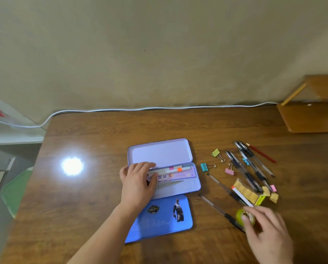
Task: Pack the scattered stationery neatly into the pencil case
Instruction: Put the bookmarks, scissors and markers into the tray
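- The roll of tape (pixel 245 216), yellow-green, is being touched by the thumb and fingertips of the right hand (pixel 268 231) near the front right of the table (pixel 83 197); the hand is blurred, so whether the roll is really being gripped or only touched cannot be told.
- The left end of the pencil case (pixel 178 185) is being pressed by the left hand (pixel 138 180), which is lying flat with fingers spread over the tray; nothing is being held in it.
- Inside the lilac tray, a white marker (pixel 175 168) with pink and orange bands, a printed ruler (pixel 176 175) and a pair of scissors (pixel 170 183) are being kept lengthwise, one beside the other.
- The lilac lid (pixel 159 151) is being shown laid open behind the tray, and a blue printed panel (pixel 159 218) is lying flat in front of it.
- Just beyond the tape, a black pen (pixel 219 211) is lying diagonally, with another pen (pixel 224 187) above it.
- A strip of yellow sticky tabs (pixel 246 191) and a small white-and-red stick (pixel 241 196) are lying near the right hand.
- Farther back, several black pens (pixel 250 168) are being seen in a loose bunch, a red pencil (pixel 261 153) beside them.
- Three binder clips, yellow (pixel 215 153), teal (pixel 204 167) and pink (pixel 229 171), are scattered between the case and the pens.
- A white cable (pixel 159 108) is running along the table's far edge.
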Tool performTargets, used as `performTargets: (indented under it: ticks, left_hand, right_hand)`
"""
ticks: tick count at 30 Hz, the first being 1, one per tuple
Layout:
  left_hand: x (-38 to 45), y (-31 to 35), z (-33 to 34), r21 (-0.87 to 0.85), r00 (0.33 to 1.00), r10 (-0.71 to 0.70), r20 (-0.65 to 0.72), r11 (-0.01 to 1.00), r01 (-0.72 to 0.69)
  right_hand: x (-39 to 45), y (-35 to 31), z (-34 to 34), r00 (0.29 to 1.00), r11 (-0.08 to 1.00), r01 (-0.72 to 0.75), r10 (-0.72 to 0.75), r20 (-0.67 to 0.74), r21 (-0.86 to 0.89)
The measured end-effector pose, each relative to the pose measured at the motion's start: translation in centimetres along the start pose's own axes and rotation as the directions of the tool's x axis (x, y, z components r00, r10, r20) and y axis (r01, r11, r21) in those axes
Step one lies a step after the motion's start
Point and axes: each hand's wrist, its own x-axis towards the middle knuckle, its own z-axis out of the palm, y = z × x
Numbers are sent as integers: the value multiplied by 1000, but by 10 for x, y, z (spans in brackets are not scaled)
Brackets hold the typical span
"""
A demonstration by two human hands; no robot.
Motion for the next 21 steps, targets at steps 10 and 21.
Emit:
performTargets:
  ticks: [10,21]
  left_hand:
    - [-44,1,-1,-36,984,-80,-158,997,76]
    - [-62,35,-2,-196,984,44,-175,978,-79]
  right_hand:
    - [20,1,2,962,959,-210,237,137,-189]
    - [31,-9,-27,942,943,-293,313,121,-160]
